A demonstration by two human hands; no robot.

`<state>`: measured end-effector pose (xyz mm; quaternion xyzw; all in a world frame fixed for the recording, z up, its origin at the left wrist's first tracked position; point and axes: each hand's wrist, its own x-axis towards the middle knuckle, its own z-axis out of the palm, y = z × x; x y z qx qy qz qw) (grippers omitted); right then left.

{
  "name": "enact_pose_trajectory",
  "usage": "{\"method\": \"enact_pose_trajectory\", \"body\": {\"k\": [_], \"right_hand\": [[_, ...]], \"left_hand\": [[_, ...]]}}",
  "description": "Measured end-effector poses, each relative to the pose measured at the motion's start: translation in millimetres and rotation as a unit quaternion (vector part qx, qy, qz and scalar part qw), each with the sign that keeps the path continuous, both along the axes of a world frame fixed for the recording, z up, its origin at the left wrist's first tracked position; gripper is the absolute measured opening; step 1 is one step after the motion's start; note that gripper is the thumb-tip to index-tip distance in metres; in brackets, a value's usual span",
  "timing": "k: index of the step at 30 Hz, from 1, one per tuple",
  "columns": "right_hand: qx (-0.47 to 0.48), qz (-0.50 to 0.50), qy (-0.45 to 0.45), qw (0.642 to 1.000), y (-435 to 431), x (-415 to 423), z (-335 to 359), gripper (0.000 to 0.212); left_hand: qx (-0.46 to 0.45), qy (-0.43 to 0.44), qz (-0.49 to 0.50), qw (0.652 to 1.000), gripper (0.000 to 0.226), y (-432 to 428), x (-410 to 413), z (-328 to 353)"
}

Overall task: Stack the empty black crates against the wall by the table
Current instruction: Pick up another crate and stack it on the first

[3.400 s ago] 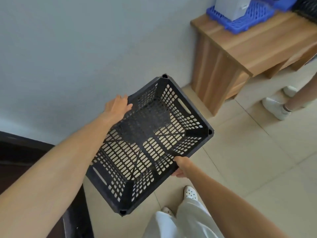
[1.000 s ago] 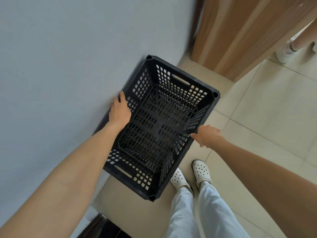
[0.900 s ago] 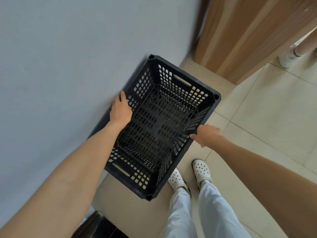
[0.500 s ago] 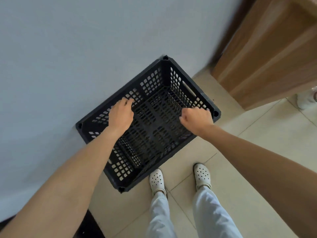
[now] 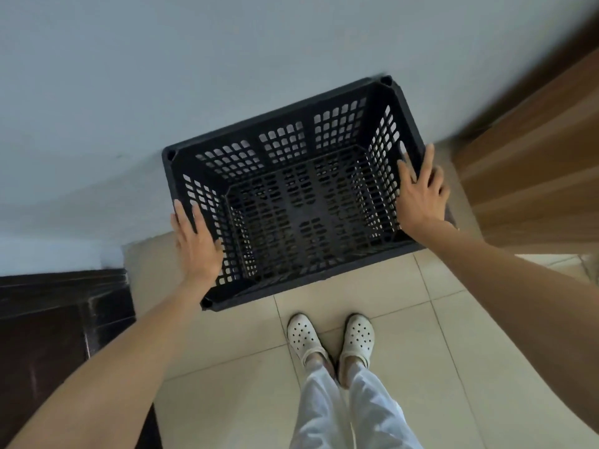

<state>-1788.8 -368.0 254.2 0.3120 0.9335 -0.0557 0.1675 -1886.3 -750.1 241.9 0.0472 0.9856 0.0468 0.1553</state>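
Since half a second ago you have swung the black crate (image 5: 291, 205) round so its long side runs along the wall (image 5: 162, 76), and your hands have shifted out to its two short ends. Nearest you, your white clogs (image 5: 304, 335) stand on the tiled floor (image 5: 227, 351) just short of the crate's front edge. Your left hand (image 5: 197, 244) lies flat on the left rim with its fingers straight. Your right hand (image 5: 419, 192) rests on the right rim with its fingers spread. Neither hand curls round anything. The crate sits empty and upright, with its back rim at the wall and the wooden table (image 5: 534, 157) just beside its right end. I judge the placing nearly done. With flat palms you have no real grip, so a hard shove could skate the crate sideways into the table or leave it skewed. A crooked base would let the next crate seat badly.
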Motion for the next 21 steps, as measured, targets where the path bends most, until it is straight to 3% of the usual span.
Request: {"method": "enact_pose_trajectory", "body": {"k": [10, 21], "right_hand": [[0.006, -0.046, 0.009, 0.999, -12.7, -9.9, -4.1, 0.085], [-0.015, -0.065, 0.018, 0.998, -12.5, -13.3, 0.9, 0.082]], "left_hand": [[0.026, -0.007, 0.089, 0.996, 0.091, 22.6, -0.1, -0.5], [0.066, 0.021, 0.086, 0.994, 0.094, 13.2, -2.6, 3.2]]}}
